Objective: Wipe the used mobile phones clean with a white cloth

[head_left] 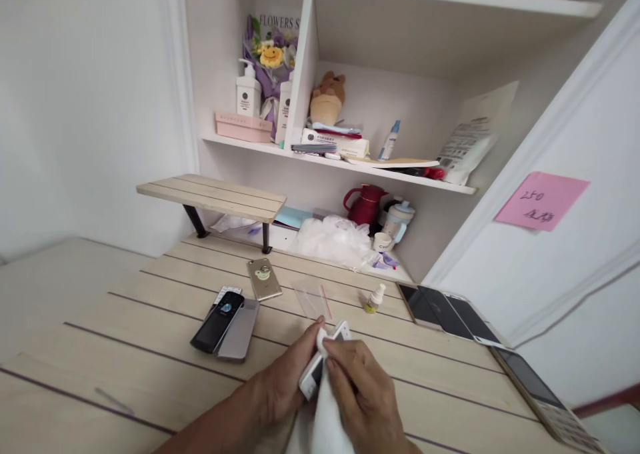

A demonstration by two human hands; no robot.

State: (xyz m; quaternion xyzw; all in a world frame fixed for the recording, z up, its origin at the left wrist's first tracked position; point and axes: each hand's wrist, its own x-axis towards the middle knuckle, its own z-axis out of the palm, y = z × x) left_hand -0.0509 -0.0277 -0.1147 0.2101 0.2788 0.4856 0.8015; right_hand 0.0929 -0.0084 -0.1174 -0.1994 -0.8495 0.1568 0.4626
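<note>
At the bottom centre, my left hand (289, 381) is wrapped round a white phone (309, 382), which is held at a slant above the wooden table. My right hand (364, 393) pinches a white cloth (327, 417) and presses it against the phone's front; the cloth hangs down between both hands. Part of the phone is hidden by the cloth and fingers. Just beyond the hands lies a clear plastic bag (311, 297) with a red strip. A small spray bottle (375, 299) stands to the right of the bag.
Left on the table (150, 367), a black phone (218, 322) overlaps a silver phone (240, 334), near a gold phone (265, 279). Several phones line the right edge, including a keypad phone (540, 394). A small wooden stand (213, 197) and shelves (285, 153) rise behind.
</note>
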